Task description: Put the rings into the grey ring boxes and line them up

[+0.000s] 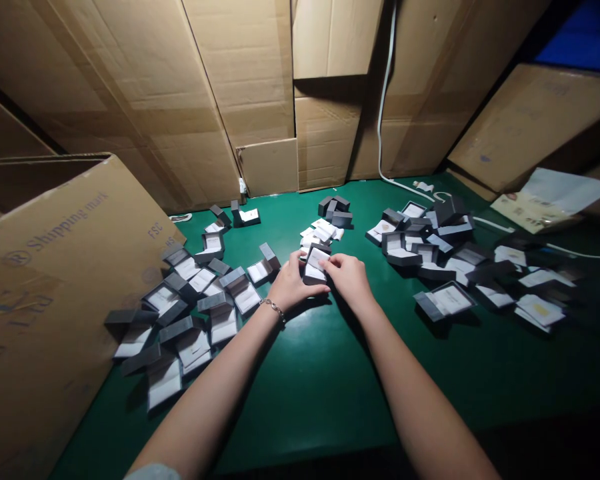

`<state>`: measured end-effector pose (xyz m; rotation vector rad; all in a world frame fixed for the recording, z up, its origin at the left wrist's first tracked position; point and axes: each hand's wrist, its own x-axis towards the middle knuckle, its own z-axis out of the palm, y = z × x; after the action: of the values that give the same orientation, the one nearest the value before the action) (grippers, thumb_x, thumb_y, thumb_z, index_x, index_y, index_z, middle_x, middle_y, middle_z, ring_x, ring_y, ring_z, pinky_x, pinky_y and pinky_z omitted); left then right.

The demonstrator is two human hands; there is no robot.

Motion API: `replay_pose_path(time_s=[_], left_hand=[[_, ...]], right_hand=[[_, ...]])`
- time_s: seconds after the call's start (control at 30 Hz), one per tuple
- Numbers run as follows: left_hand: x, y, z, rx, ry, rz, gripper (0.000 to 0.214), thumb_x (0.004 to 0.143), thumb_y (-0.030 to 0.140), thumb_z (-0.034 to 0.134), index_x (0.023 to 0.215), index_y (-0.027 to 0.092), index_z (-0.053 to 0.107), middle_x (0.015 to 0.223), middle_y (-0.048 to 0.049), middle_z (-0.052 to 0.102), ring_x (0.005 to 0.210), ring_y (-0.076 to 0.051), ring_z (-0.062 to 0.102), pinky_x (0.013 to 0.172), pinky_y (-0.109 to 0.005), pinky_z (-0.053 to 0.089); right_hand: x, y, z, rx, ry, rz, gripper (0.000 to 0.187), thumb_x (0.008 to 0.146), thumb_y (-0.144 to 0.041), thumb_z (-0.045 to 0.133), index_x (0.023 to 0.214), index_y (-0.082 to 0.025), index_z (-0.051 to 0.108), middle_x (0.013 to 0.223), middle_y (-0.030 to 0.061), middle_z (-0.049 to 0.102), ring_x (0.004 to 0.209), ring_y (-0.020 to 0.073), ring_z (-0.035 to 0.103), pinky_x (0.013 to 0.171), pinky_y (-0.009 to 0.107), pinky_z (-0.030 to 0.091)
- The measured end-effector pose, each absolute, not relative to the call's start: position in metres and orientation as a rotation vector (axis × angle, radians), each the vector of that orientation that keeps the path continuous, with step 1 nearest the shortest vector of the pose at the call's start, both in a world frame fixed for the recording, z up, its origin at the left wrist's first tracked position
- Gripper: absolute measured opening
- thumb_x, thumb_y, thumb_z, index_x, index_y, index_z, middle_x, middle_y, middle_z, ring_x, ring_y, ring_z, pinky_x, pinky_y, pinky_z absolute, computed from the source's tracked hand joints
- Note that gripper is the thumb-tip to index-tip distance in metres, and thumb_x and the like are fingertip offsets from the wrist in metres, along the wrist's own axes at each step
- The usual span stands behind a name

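A small dark jewelry box (310, 272) with a white insert is between my hands at the middle of the table. My left hand (296, 283) wraps round its left and near sides, thumb along the front edge; a chain bracelet (274, 308) circles that wrist. With fingers pinched, my right hand (347, 275) grips a white card (317, 259) at the box's opening. Whether the card sits fully inside cannot be made out. Just beyond the box lies a loose pile of white cards (324, 231). Several dark boxes (336, 210) are clustered behind that pile.
Many open boxes with white inserts (225, 323) spread on the left, and more (420, 240) on the right. A big carton (75, 267) borders the left side. Stacked cartons (260, 87) wall the back of the green table (300, 393). A white cable (381, 127) hangs down to it.
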<state>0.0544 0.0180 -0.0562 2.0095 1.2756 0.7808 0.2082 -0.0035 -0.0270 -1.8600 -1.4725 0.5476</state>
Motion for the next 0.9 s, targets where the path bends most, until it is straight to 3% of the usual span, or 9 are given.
replay_pose_path(time_s=[0.3,0.43,0.53,0.67,0.9], left_hand=[[0.054,0.021,-0.055,2.099,1.303,0.715,0.104,0.054,0.055,0.078,0.139,0.014,0.035,0.107,-0.0136,0.063,0.102,-0.03,0.06,0.087,-0.043,0.048],[0.055,0.024,-0.057,2.178,1.299,0.706,0.095,0.056,0.055,0.076,0.135,0.015,0.043,0.115,-0.0151,0.062,0.107,-0.032,0.057,0.092,-0.043,0.046],[0.055,0.025,-0.059,2.228,1.282,0.701,0.089,0.058,0.055,0.074,0.133,0.015,0.047,0.11,-0.013,0.064,0.103,-0.031,0.059,0.09,-0.043,0.046],[0.055,0.023,-0.058,2.266,1.286,0.665,0.09,0.061,0.056,0.072,0.135,0.013,0.044,0.11,-0.014,0.064,0.105,-0.032,0.058,0.09,-0.043,0.046],[0.056,0.021,-0.052,2.294,1.239,0.634,0.088,0.062,0.062,0.069,0.131,0.012,0.045,0.112,-0.0159,0.063,0.102,-0.033,0.058,0.088,-0.043,0.047]], right_hand=[[0.204,-0.004,-0.031,-1.837,-1.315,0.557,0.025,0.076,-0.041,0.059,0.066,-0.022,0.071,0.065,0.0033,0.07,0.063,0.0185,0.06,0.059,0.028,0.039],[0.202,-0.006,-0.032,-1.829,-1.324,0.502,0.024,0.077,-0.042,0.059,0.065,-0.023,0.068,0.068,0.0032,0.07,0.065,0.0187,0.06,0.061,0.028,0.04],[0.202,-0.004,-0.036,-1.838,-1.318,0.446,0.023,0.076,-0.042,0.059,0.064,-0.024,0.063,0.069,0.0025,0.068,0.066,0.0186,0.058,0.061,0.028,0.039],[0.201,0.003,-0.045,-1.78,-1.268,0.449,0.02,0.072,-0.041,0.063,0.078,-0.022,0.06,0.074,0.0015,0.065,0.068,0.0181,0.057,0.064,0.028,0.042],[0.197,0.012,-0.052,-1.585,-1.2,0.786,0.043,0.064,-0.026,0.068,0.105,-0.021,0.057,0.098,0.0055,0.068,0.085,0.0178,0.062,0.08,0.031,0.048]])
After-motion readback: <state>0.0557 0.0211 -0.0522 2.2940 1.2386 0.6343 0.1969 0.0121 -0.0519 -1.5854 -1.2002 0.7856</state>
